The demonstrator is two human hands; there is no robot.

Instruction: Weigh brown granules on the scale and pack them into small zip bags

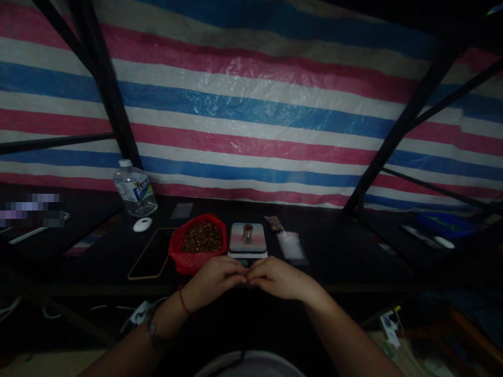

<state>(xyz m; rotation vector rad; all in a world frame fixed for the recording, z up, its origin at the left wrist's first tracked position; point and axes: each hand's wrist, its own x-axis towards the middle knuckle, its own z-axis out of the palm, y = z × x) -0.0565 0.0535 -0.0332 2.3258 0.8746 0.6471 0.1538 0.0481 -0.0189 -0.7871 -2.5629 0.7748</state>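
Observation:
My left hand and my right hand meet at the table's front edge, fingertips pressed together. Anything pinched between them is too small or hidden to make out. Just beyond stands a small digital scale, its display partly behind my fingers. On its plate sits a small metal cup with brown bits in it. Left of the scale is an open red plastic bag holding brown granules. To the right lie clear plastic bags and a small filled packet.
A phone, a white mouse-like object and a large clear bottle stand left on the black table. Another clear bag lies behind. Dark metal posts frame a striped tarp.

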